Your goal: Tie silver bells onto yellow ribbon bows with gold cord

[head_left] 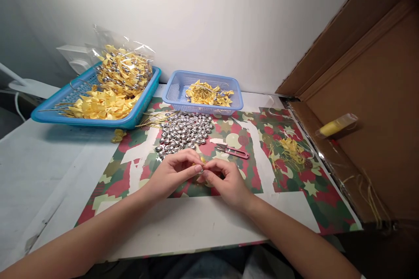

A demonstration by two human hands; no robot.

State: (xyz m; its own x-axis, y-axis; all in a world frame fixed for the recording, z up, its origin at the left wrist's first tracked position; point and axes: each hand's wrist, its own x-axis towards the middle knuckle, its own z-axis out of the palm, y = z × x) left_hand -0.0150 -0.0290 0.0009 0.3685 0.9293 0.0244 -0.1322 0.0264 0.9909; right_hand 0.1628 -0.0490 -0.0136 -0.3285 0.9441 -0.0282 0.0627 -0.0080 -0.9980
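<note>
My left hand (178,170) and my right hand (227,178) meet at the middle of the table, fingertips pinched together. Between them is a small yellow ribbon piece (202,159), mostly hidden by the fingers. A bit of something shiny shows below it, too small to make out. Just beyond my left hand lies a heap of shiny silver bead-like pieces (186,130). A pair of thread snips (233,151) with a reddish handle rests beyond my right hand.
A blue basket (131,123) at left holds yellow ribbon bows and a clear bag (126,67) of more. Behind the heap, a smaller basket (173,89) contains bows. Yellow thread scraps (292,151) lie right, beside a cardboard wall (369,74). One loose bow (118,135) sits left.
</note>
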